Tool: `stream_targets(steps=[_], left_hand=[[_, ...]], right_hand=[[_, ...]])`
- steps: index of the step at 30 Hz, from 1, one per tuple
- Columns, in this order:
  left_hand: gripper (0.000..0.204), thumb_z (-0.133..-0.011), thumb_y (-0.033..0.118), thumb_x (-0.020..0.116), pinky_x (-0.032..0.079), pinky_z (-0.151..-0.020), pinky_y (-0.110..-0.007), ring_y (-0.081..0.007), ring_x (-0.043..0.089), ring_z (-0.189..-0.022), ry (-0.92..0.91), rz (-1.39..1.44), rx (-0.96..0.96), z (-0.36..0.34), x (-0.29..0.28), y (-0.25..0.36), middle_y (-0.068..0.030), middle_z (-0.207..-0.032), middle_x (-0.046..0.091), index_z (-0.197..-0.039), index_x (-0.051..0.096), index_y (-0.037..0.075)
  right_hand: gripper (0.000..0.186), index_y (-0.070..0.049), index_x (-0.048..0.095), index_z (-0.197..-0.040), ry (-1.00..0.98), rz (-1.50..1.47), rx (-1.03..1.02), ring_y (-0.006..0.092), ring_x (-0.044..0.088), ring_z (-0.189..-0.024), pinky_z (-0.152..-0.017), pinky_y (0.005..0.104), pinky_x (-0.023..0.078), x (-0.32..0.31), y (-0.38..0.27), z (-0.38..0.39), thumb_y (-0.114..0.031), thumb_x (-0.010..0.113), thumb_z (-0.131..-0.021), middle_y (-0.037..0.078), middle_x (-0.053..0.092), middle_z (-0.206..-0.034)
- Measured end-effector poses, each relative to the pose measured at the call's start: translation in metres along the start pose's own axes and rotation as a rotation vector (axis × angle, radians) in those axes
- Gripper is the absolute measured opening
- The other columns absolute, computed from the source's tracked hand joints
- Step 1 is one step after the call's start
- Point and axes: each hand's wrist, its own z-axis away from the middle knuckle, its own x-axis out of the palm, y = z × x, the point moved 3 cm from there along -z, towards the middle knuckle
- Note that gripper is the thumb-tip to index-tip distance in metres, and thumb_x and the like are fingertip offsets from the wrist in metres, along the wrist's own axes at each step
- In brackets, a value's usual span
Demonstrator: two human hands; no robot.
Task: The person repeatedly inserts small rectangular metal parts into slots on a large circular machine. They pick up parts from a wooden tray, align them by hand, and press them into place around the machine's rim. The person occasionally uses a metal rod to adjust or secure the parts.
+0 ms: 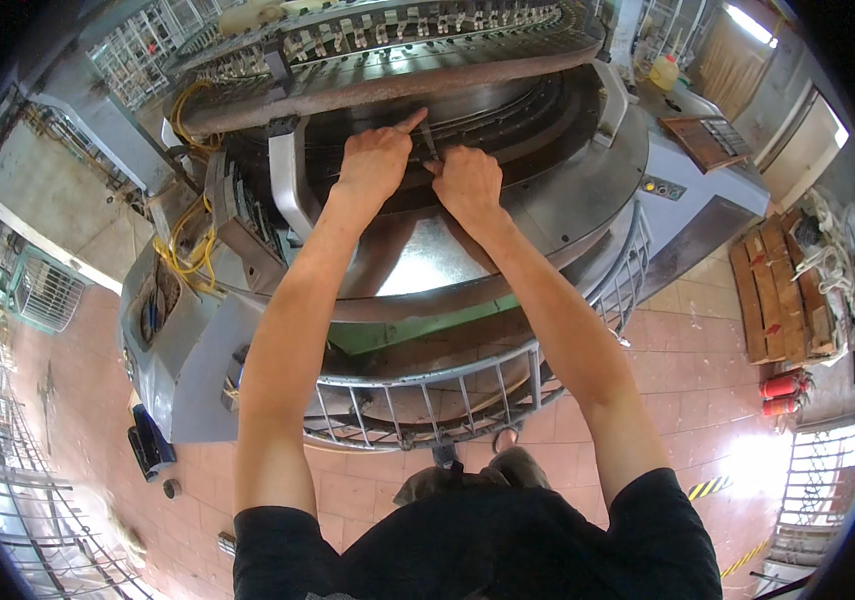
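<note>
I reach into a large circular metal machine [427,260], over its dark curved inner track. My left hand [375,160] is at the track with index finger stretched toward the top end of a thin metal tool [427,135] and the other fingers curled; what they hold, if anything, is hidden. My right hand [465,180], just right of it, is closed on the lower end of that tool. A ring of small fittings [367,35] runs above, and a silver bracket [287,170] stands left of my left hand.
A curved railing [427,376] rings the machine's base above the tiled floor. Yellow hoses [192,255] hang at left near a wire cart [47,290]. At right are a yellow jug [663,72], wooden pallets [772,290] and red extinguishers [782,385].
</note>
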Motion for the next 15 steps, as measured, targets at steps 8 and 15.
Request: stream_targets(steps=[8, 15], left_hand=[[0.078, -0.086, -0.001, 0.06, 0.056, -0.081, -0.048, -0.0324, 0.069, -0.099, -0.06, 0.034, 0.052, -0.006, 0.013, -0.006, -0.0128, -0.107, 0.072, -0.155, 0.041, 0.03], [0.075, -0.082, -0.002, 0.063, 0.057, -0.082, -0.046, -0.032, 0.068, -0.103, 0.073, 0.043, 0.037, -0.01, 0.0, -0.008, -0.0115, -0.104, 0.072, -0.15, 0.049, 0.027]], right_hand=[[0.022, -0.001, 0.072, -0.079, -0.176, 0.083, -0.006, 0.0426, 0.07, -0.084, -0.076, 0.0498, 0.056, 0.004, 0.003, 0.003, -0.021, 0.066, -0.08, 0.024, 0.071, -0.086], [0.02, 0.002, 0.072, -0.076, 0.024, -0.082, -0.119, 0.0429, 0.07, -0.08, -0.072, 0.0499, 0.056, 0.004, 0.007, -0.005, -0.016, 0.064, -0.078, 0.025, 0.071, -0.082]])
